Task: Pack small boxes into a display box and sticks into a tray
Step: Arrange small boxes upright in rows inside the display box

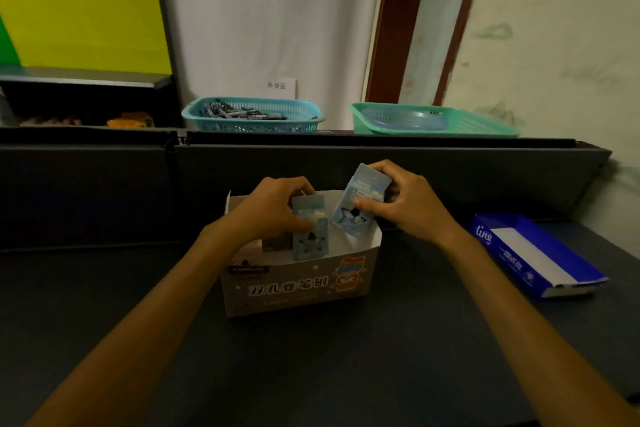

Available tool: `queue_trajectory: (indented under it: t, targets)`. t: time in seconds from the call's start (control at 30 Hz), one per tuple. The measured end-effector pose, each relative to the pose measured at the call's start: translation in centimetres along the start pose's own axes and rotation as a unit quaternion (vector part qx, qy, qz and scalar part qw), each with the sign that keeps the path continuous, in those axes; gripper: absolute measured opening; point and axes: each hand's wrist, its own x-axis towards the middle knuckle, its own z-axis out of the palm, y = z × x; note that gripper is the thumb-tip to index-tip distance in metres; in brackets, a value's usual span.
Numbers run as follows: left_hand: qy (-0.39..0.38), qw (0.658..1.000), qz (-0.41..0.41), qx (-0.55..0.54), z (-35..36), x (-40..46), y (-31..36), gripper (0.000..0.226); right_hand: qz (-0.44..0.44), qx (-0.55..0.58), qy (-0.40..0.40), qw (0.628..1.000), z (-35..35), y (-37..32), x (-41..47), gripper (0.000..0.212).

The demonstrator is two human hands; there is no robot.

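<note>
Left hand (277, 208) pinching 1 pale-blue small box (310, 230) upright inside display box (298, 284) at frame centre; right hand (405, 204) gripping 2nd blue box (360, 201), tilted above right end. Box-packing step, probably; next: straighten, lower beside 1st. Sticks (242, 112) waiting in teal basket (252, 114), upper centre; blue tray (533, 253) on desk (104, 305), right.

An open printed display box (298, 284) stands upright; one pale-blue small box (310, 230) upright inside, another (360, 201) tilted above it.
</note>
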Motion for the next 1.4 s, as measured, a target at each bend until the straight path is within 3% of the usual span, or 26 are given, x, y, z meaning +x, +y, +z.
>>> queue_trajectory:
  t: [0.3, 0.57, 0.7, 0.83, 1.17, 1.4]
  targets:
    - [-0.013, 0.992, -0.032, 0.121, 2.2, 0.1, 0.6, 0.041, -0.033, 0.033, -0.034, 0.998, -0.1, 1.5, 0.7, 0.043]
    - [-0.013, 0.989, -0.026, 0.148, 2.6, -0.3, 0.8, 0.038, -0.051, 0.044, -0.047, 0.997, 0.1, 1.6, 0.9, 0.043]
    - [-0.013, 0.975, -0.035, 0.217, 1.6, -0.7, 1.2, 0.051, -0.067, 0.04, -0.043, 0.996, 0.3, 1.1, 1.0, 0.041]
    - [0.001, 0.953, -0.061, 0.297, 0.0, -1.7, 1.2, 0.065, -0.077, 0.025, -0.089, 0.993, 1.0, 0.0, 1.4, 0.041]
    - [0.044, 0.946, -0.089, 0.309, -1.8, -3.5, 0.0, 0.066, -0.071, 0.014, -0.18, 0.981, 2.5, -1.6, 2.1, 0.041]
    - [0.042, 0.952, -0.09, 0.29, -2.1, -4.3, 0.2, 0.064, -0.041, -0.06, -0.223, 0.972, 3.7, -1.7, 1.9, 0.038]
